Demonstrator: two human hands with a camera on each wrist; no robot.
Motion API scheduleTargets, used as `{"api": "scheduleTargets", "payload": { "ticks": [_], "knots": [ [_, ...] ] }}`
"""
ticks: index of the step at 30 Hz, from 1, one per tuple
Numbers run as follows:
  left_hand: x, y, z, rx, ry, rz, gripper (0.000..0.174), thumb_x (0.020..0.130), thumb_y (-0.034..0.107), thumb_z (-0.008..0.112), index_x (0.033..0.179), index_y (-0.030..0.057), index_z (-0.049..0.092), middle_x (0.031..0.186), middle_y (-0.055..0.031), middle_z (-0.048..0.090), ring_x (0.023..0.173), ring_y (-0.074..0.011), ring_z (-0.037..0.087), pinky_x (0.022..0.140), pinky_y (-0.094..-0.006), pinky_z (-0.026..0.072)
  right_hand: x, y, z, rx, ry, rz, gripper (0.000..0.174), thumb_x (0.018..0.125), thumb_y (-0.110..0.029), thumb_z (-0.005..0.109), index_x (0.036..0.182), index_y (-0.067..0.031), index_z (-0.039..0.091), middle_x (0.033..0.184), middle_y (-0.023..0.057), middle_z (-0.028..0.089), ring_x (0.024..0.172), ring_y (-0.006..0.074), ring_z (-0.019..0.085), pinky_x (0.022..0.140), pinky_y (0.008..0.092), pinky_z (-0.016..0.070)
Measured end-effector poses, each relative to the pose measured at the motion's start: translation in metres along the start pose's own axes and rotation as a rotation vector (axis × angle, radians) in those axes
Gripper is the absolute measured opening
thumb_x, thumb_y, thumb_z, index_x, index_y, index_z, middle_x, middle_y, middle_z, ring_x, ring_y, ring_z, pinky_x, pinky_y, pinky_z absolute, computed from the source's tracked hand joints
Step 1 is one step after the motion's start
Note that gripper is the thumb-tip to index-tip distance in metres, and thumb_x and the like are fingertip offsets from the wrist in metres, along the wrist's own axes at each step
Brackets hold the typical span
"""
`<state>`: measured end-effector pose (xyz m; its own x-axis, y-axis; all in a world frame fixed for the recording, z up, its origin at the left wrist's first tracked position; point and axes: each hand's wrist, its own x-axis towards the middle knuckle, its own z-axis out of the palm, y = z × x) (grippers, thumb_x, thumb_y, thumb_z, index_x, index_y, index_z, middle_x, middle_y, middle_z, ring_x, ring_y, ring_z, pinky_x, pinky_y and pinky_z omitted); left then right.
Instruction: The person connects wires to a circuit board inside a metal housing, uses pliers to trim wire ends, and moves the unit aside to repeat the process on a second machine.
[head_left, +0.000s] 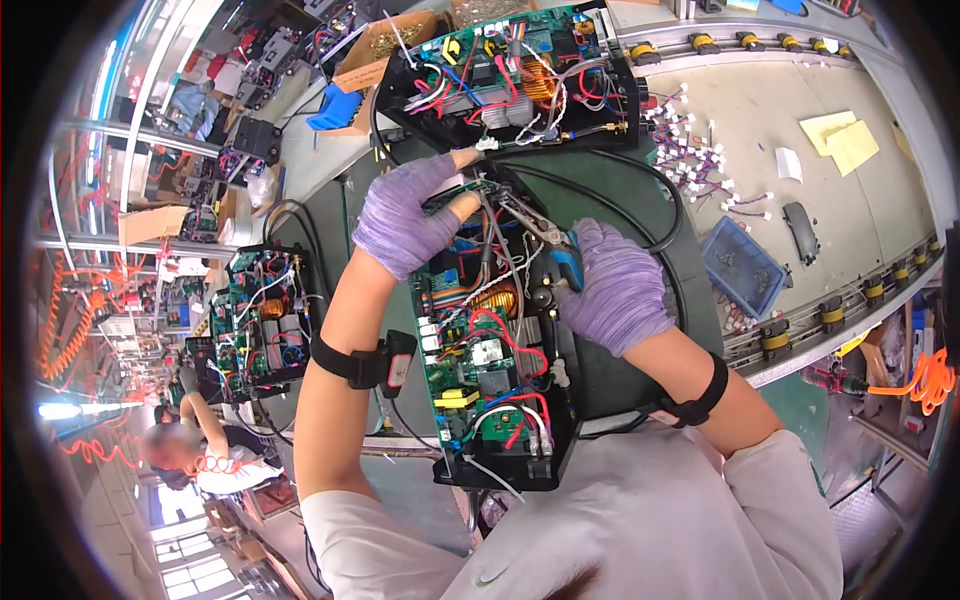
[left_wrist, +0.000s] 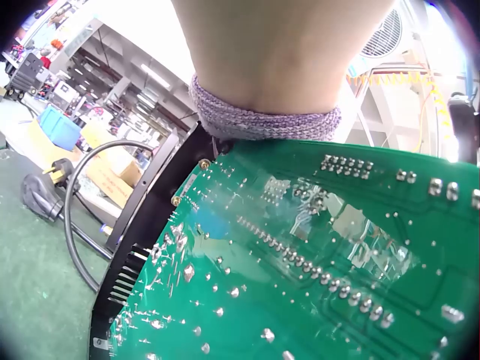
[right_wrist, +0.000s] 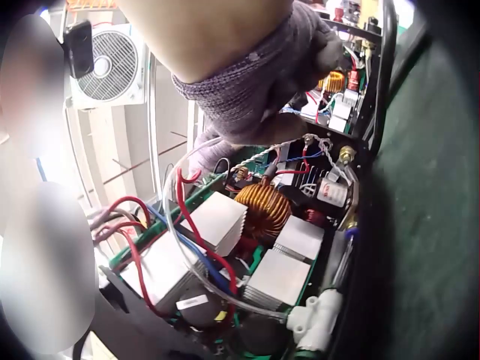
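An open inverter-like power unit [head_left: 490, 350] with a green circuit board [left_wrist: 247, 300], coloured wires and a copper coil [right_wrist: 264, 210] lies lengthwise before me. My left hand [head_left: 405, 215], in a purple knit glove with bare fingertips, pinches a small circuit board [head_left: 455, 192] at the unit's far end. In my gloved right hand [head_left: 620, 285] I grip pliers [head_left: 566, 260] with blue handles. The pliers' metal jaws reach toward the left fingertips, among grey wires at the far end. In the right wrist view the glove [right_wrist: 262, 90] hides the tool.
A second open unit [head_left: 510, 80] stands just beyond, another [head_left: 262, 320] to the left. Black cable [head_left: 660, 190] loops at the right. Small wired connectors [head_left: 690, 150], a blue bin [head_left: 742, 265] and yellow papers [head_left: 840, 140] lie on the right. Another person [head_left: 205, 450] is at lower left.
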<state>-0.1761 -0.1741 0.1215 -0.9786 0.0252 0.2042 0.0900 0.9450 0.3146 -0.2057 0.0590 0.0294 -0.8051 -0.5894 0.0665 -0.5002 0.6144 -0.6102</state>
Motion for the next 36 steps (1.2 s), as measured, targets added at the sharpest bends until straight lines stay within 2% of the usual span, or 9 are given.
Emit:
{"api": "scheduleTargets", "payload": {
  "ticks": [1, 6, 9, 12, 15, 27, 33, 36],
  "knots": [
    [0.000, 0.000, 0.001, 0.005, 0.000, -0.003, 0.044, 0.078, 0.016, 0.075, 0.120, 0.0084, 0.066, 0.104, -0.0117, 0.071, 0.090, -0.0193, 0.070, 0.082, -0.0304, 0.0533, 0.002, -0.002, -0.003, -0.059, -0.010, 0.017, 0.066, 0.067, -0.030, 0.075, 0.123, -0.0039, 0.053, 0.110, 0.0181, 0.059, 0.096, 0.0326, 0.061, 0.081, 0.0451, 0.0494],
    [-0.002, 0.003, 0.001, 0.028, 0.011, -0.026, 0.045, 0.077, 0.017, 0.076, 0.120, 0.0086, 0.066, 0.102, -0.0112, 0.071, 0.090, -0.0182, 0.070, 0.082, -0.0300, 0.0534, 0.006, -0.009, -0.003, -0.211, 0.137, -0.071, 0.063, 0.068, -0.028, 0.075, 0.122, -0.0052, 0.053, 0.108, 0.0171, 0.058, 0.095, 0.0327, 0.060, 0.079, 0.0454, 0.0499],
    [-0.002, 0.002, 0.003, -0.034, 0.059, 0.013, 0.045, 0.076, 0.021, 0.076, 0.120, 0.0143, 0.066, 0.098, -0.0159, 0.070, 0.089, -0.0308, 0.069, 0.080, -0.0373, 0.0542, 0.008, -0.012, 0.001, -0.235, 0.122, -0.052, 0.064, 0.067, -0.027, 0.075, 0.123, -0.0058, 0.053, 0.109, 0.0164, 0.057, 0.097, 0.0325, 0.059, 0.079, 0.0453, 0.0501],
    [-0.003, 0.001, 0.004, -0.055, 0.059, -0.001, 0.045, 0.076, 0.021, 0.076, 0.120, 0.0141, 0.066, 0.100, -0.0159, 0.070, 0.090, -0.0304, 0.069, 0.081, -0.0370, 0.0542, 0.007, -0.014, 0.006, -0.236, 0.115, -0.025, 0.064, 0.067, -0.027, 0.075, 0.123, -0.0067, 0.053, 0.109, 0.0161, 0.057, 0.096, 0.0323, 0.059, 0.079, 0.0450, 0.0504],
    [-0.003, 0.001, 0.001, -0.030, 0.017, -0.037, 0.045, 0.077, 0.017, 0.077, 0.120, 0.0066, 0.066, 0.106, -0.0108, 0.071, 0.094, -0.0171, 0.069, 0.085, -0.0293, 0.0533, 0.007, -0.014, 0.007, -0.209, 0.101, -0.003, 0.064, 0.067, -0.027, 0.075, 0.124, -0.0070, 0.053, 0.108, 0.0159, 0.058, 0.095, 0.0321, 0.060, 0.078, 0.0447, 0.0508],
    [-0.002, 0.002, 0.001, -0.014, 0.012, -0.020, 0.045, 0.077, 0.016, 0.077, 0.119, 0.0063, 0.066, 0.109, -0.0124, 0.070, 0.095, -0.0188, 0.069, 0.085, -0.0300, 0.0534, 0.008, -0.020, 0.011, -0.203, 0.078, 0.050, 0.061, 0.070, -0.030, 0.074, 0.122, -0.0054, 0.053, 0.107, 0.0158, 0.059, 0.094, 0.0310, 0.061, 0.075, 0.0439, 0.0516],
    [-0.003, 0.003, 0.002, 0.007, 0.027, -0.024, 0.045, 0.077, 0.017, 0.077, 0.119, 0.0068, 0.066, 0.102, -0.0129, 0.071, 0.089, -0.0184, 0.069, 0.082, -0.0299, 0.0534, 0.002, -0.017, 0.010, -0.124, 0.092, 0.054, 0.060, 0.069, -0.029, 0.075, 0.120, -0.0051, 0.054, 0.107, 0.0165, 0.059, 0.092, 0.0319, 0.061, 0.075, 0.0436, 0.0514],
    [-0.003, 0.003, 0.003, -0.035, 0.045, -0.018, 0.045, 0.077, 0.022, 0.077, 0.119, 0.0124, 0.066, 0.103, -0.0146, 0.070, 0.091, -0.0292, 0.069, 0.082, -0.0362, 0.0531, 0.000, -0.012, 0.008, -0.150, 0.182, 0.006, 0.055, 0.070, -0.025, 0.071, 0.118, -0.0053, 0.056, 0.109, 0.0165, 0.059, 0.093, 0.0314, 0.061, 0.075, 0.0451, 0.0505]
  ]
}}
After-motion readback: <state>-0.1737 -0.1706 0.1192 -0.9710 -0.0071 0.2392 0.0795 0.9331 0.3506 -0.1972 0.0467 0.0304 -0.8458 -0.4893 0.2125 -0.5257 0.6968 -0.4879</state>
